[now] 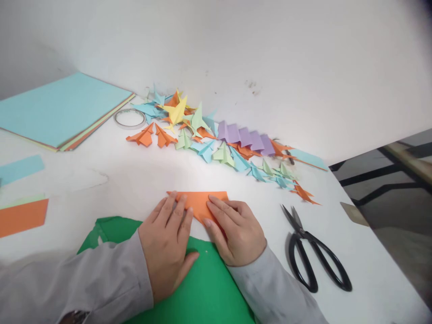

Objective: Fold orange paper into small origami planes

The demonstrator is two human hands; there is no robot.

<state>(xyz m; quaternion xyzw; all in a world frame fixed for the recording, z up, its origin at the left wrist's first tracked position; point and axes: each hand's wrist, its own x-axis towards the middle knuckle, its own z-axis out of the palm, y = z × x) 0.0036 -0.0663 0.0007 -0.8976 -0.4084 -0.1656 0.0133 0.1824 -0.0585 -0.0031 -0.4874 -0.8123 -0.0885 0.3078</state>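
With left grip spread flat, right grip curled (unclear if pinching), touching folded orange paper on counter. Facing colourful paper planes.

1. A papercraft work corner; whether home, classroom or workshop cannot be told.
2. Ahead of the fingers, a white table meets a plain, slightly marked wall.
3. Folded paper figures crowd the table beyond the fingers.
4. Coloured sheets lie stacked ahead and left of the fingers, a tape roll beside them.
5. Black-handled scissors lie open to the right of the fingers.
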